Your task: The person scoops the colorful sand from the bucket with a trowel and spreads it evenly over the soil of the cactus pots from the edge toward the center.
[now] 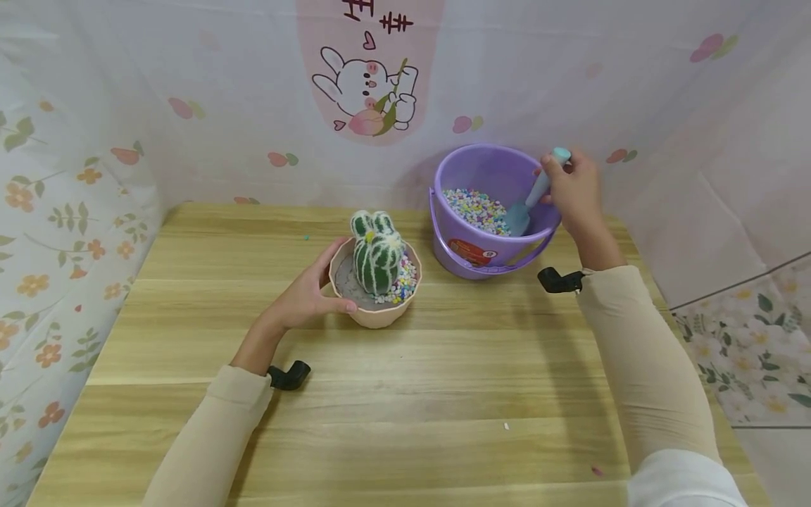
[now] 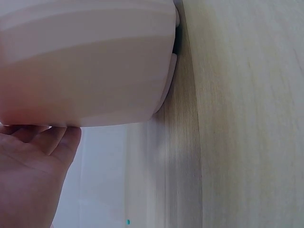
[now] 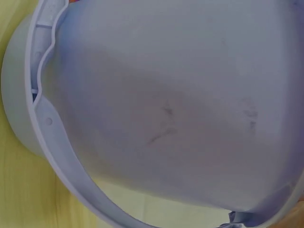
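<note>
My left hand (image 1: 305,299) holds a pale pink flowerpot (image 1: 376,319) by its left side, thumb at the near rim and fingers round the far side. In the left wrist view its fingertips (image 2: 71,137) press the pot's wall. A fuzzy green cactus (image 1: 376,266) with white stripes stands in the pot. Colourful pebbles (image 1: 403,287) lie to its right; grey soil (image 1: 347,282) shows to its left. My right hand (image 1: 578,190) grips a light blue trowel (image 1: 538,189) by the handle, its blade down among colourful pebbles (image 1: 472,206) in a purple bucket (image 1: 446,243).
The bucket's handle (image 1: 507,267) hangs down its front. Behind the wooden table (image 1: 393,401) hangs a printed curtain (image 1: 234,91). A few tiny bits lie on the wood, among them a white one (image 1: 506,426) and a pink one (image 1: 597,470).
</note>
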The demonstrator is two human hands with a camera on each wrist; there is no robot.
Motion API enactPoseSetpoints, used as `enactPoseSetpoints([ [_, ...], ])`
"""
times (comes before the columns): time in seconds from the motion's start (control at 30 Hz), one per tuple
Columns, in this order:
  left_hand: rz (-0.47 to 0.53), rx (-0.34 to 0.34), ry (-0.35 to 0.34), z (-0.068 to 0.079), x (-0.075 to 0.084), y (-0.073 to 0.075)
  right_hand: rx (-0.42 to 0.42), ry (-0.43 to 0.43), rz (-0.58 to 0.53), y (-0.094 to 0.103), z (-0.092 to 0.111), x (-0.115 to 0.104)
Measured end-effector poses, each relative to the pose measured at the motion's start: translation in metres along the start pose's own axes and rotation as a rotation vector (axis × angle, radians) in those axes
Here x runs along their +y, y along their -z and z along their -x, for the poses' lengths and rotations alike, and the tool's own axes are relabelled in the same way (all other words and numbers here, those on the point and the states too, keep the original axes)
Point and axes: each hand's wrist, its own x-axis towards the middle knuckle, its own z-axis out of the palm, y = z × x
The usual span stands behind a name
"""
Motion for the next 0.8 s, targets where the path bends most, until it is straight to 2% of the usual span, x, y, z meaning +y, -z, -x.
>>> enactPoseSetpoints([
  [0.2, 0.007, -0.006, -0.001, 0.001, -0.001, 0.000, -0.008, -0.008, 0.033, -0.001, 0.003, 0.000],
  [0.27, 0.004, -0.004, -0.004, 0.001, -0.002, 0.000, -0.001, -0.006, 0.006, -0.001, 0.003, 0.000],
  [0.5, 0.002, -0.010, -0.009, -0.001, -0.003, 0.000, 0.014, 0.014, -0.393, 0.004, 0.004, 0.005],
  [0.6, -0.001, -0.010, -0.004, -0.001, -0.003, 0.000, -0.005, 0.022, -0.441, 0.003, 0.008, 0.005],
  [0.8, -0.007, -0.008, 0.002, -0.001, -0.004, 0.001, -0.016, 0.002, -0.435, 0.000, 0.012, 0.003],
])
